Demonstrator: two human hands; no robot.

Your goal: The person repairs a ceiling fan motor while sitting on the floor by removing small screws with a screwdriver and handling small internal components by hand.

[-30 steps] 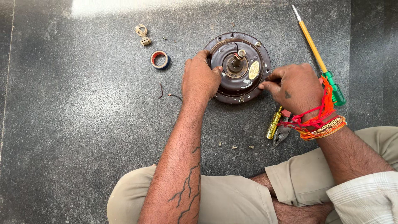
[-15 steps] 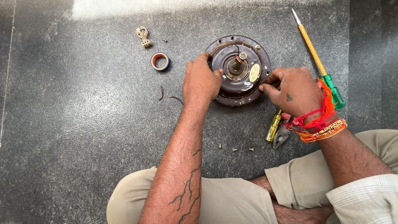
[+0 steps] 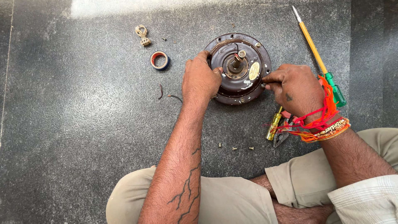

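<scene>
A round dark brown fan motor housing point(image 3: 240, 83) with a central shaft lies on the grey stone floor. My left hand point(image 3: 201, 81) grips its left rim, fingers curled over the edge. My right hand point(image 3: 295, 87) pinches at the right rim with closed fingertips; whatever small part sits between them is hidden. Red and orange threads wrap my right wrist.
A long screwdriver point(image 3: 316, 54) with yellow shaft and green handle lies right of the motor. A tape roll point(image 3: 159, 60) and a small metal clamp point(image 3: 142, 35) lie at upper left. Pliers and a yellow-handled tool point(image 3: 274, 126) sit under my right wrist. Three loose screws point(image 3: 234, 147) lie near my knees.
Both hands stay on the motor housing with only slight finger shifts. The view has drifted a little.
</scene>
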